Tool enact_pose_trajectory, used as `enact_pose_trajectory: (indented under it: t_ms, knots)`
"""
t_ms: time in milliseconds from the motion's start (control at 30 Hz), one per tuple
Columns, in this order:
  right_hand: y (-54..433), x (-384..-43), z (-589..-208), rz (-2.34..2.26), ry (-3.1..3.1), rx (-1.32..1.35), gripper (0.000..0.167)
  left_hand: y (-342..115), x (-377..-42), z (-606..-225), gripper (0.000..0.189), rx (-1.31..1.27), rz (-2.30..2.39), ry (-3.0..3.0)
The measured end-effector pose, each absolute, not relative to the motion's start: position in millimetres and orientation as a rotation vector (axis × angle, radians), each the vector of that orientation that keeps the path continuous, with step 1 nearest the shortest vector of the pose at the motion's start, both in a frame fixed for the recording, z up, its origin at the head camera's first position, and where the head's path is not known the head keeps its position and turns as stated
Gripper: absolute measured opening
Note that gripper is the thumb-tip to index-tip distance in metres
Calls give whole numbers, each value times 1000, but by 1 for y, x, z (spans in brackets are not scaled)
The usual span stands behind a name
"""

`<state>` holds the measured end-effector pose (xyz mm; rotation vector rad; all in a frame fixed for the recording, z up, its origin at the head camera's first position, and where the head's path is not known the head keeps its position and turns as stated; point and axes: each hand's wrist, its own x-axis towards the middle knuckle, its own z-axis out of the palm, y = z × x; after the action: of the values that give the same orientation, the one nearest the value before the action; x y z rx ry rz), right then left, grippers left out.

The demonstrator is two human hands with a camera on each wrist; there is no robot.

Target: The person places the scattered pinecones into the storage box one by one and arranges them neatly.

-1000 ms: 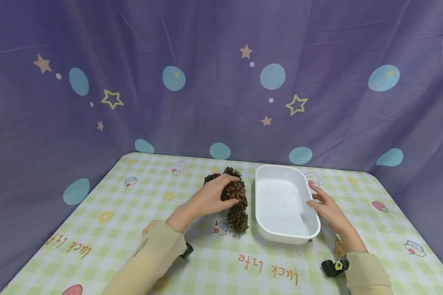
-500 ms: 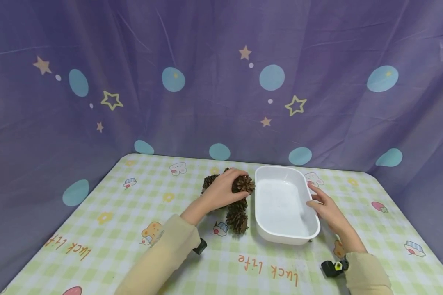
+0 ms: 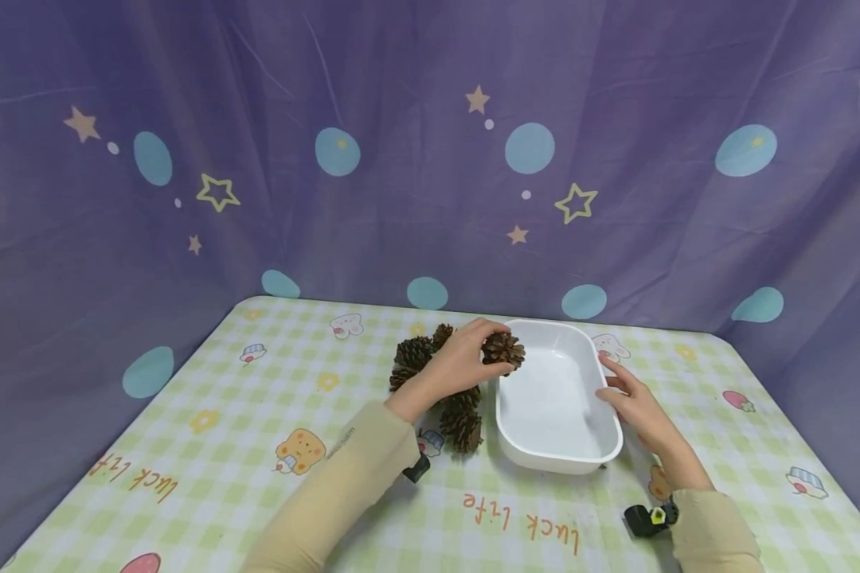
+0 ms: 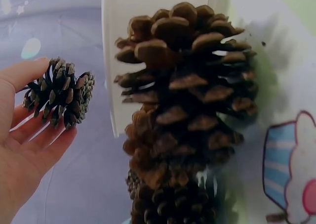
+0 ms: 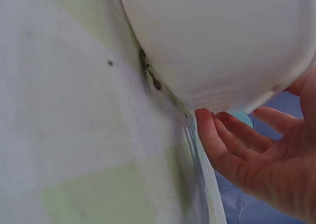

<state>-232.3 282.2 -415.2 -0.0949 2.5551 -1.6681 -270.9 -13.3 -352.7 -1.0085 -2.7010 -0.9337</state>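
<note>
In the head view my left hand (image 3: 460, 364) pinches a brown pine cone (image 3: 505, 351) between thumb and fingers, above the left rim of a deep white box (image 3: 555, 458). The left wrist view shows the held pine cone (image 4: 61, 93) gripped near the fingertips. My right hand (image 3: 638, 410) holds the box's right side, its thumb at the rim and fingers against the outer wall. From the right wrist view, the fingertips (image 5: 203, 114) touch the outside of the box near its base. Bare white bottom shows inside the box.
Several more pine cones lie left of the box, among them one at the back (image 3: 414, 352) and one nearest the front (image 3: 462, 430), partly hidden by the left arm. A checked tablecloth (image 3: 373, 517) covers the table. A purple curtain (image 3: 401, 239) hangs behind.
My left hand has lifted one pine cone from the pile and carried it right, to the box's left rim. The right hand and the box stay in place.
</note>
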Motion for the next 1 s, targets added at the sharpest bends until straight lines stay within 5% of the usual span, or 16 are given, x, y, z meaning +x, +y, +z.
enact_pose_trajectory:
  t_ms: [1000]
  knots:
    - [282, -235, -414, -1685, 2523, -36, 65, 54, -312, -352, 52, -1073, -894, -2872]
